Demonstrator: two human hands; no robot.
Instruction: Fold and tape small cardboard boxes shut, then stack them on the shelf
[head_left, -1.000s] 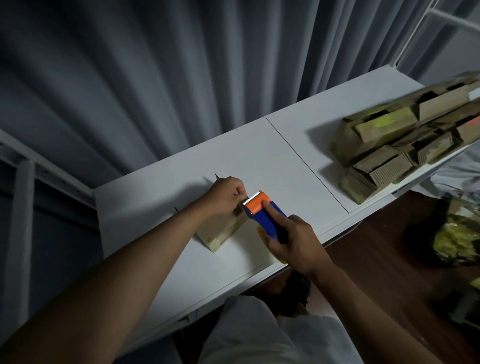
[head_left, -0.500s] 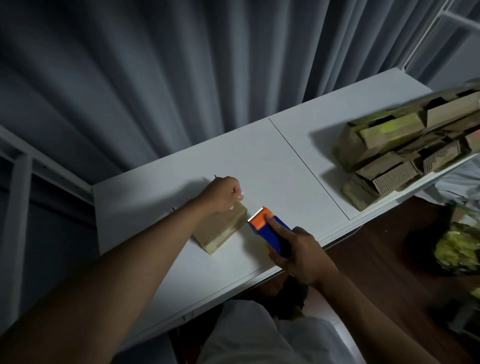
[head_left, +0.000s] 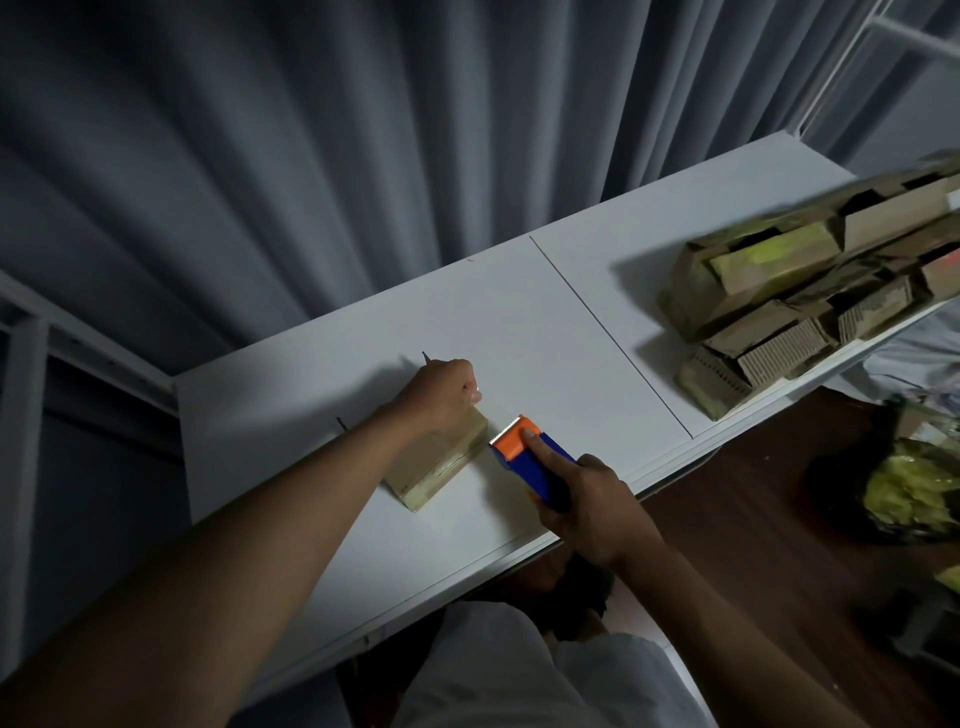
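Nearest, the right hand (head_left: 587, 499) grips a blue tape dispenser (head_left: 530, 457) round its handle, forefinger laid straight along the orange head, whose toothed blade points up and left. Just beyond that blade, apart from it by a narrow gap, lies the small cardboard box (head_left: 441, 462) on the white shelf (head_left: 519, 322). The box's long axis runs from near left to far right, so its far-right end faces the dispenser. The left hand (head_left: 441, 395), fingers curled, presses down on that far end; whether it pinches a tape tail cannot be told. The right hand is the nearer for any next strip. Farther right, well apart from both hands, a heap of cardboard boxes (head_left: 810, 291) rests on the same shelf, some with open ends; what is inside them is too dim to tell.
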